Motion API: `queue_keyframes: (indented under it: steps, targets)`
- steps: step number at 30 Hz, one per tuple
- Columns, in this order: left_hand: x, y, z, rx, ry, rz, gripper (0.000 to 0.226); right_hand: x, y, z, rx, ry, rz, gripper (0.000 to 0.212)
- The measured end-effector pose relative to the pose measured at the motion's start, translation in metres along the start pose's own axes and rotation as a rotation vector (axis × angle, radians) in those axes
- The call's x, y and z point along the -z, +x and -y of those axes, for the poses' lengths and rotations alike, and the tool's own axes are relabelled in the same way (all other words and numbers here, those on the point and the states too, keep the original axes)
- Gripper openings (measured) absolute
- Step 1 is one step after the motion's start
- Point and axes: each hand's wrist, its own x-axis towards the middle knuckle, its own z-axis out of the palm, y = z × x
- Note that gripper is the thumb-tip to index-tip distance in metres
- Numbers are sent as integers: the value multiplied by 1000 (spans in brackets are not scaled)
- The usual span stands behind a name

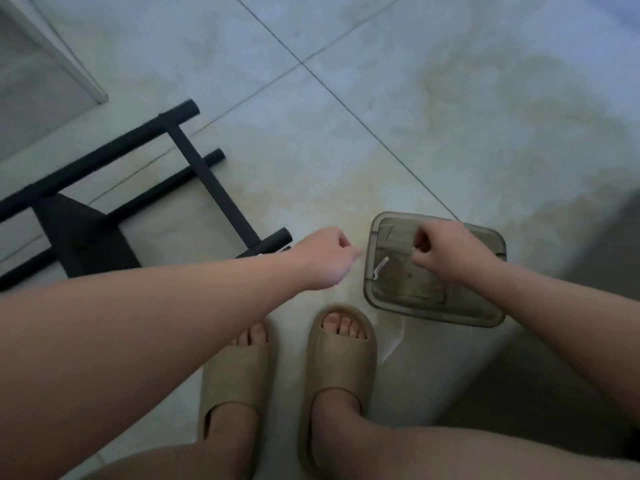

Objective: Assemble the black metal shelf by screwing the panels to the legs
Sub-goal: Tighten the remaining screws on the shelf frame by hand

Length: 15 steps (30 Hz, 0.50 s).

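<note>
Left hand (322,259) hangs curled just right of the black shelf frame (211,181) lying on the floor (415,98), whether pinching a screw I cannot tell; right hand (446,252) curls over the smoky box (408,292), likely fishing for hardware, grip unclear too.

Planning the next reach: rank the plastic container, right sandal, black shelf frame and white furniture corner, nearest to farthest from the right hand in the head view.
From the right hand:
1. plastic container, directly beneath it.
2. right sandal, below and left.
3. black shelf frame, on the floor far left.
4. white furniture corner, top left.
</note>
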Motion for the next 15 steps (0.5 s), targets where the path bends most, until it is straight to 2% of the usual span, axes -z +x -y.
queue_keyframes:
  steps: [4,9,15]
  targets:
    - [44,-41,-28,48,-186,-112,23,65,-20,59,113,100,-177,10]
    - [89,-120,-53,82,-641,-231,39,137,-75,146,313,200,-322,13]
    - [106,-212,-47,-8,-1080,-95,56,162,-159,213,484,342,-401,20]
